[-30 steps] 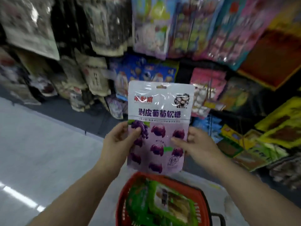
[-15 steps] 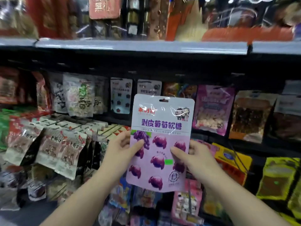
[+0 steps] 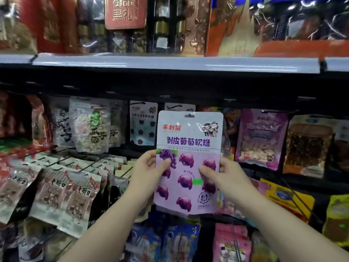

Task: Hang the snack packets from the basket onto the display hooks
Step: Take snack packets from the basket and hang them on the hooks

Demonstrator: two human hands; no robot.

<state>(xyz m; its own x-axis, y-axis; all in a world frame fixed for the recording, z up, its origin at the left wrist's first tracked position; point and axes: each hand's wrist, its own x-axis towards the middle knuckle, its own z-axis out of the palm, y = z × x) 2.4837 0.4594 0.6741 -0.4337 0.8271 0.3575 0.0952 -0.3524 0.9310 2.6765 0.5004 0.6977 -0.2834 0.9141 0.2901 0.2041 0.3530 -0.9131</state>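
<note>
At frame centre, the left hand [image 3: 149,167] and right hand [image 3: 226,173] pinch a purple packet [image 3: 188,163] by its sides, fingers clamped, upright before the hooks, likely to aim its hang hole [image 3: 189,116].

Two bare forearms in view, no sleeves up to the frame edge. Left hand [image 3: 149,168] and right hand [image 3: 224,174]: no gloves, rings, watch or bands visible. Short, unpainted thumbnails.
</note>
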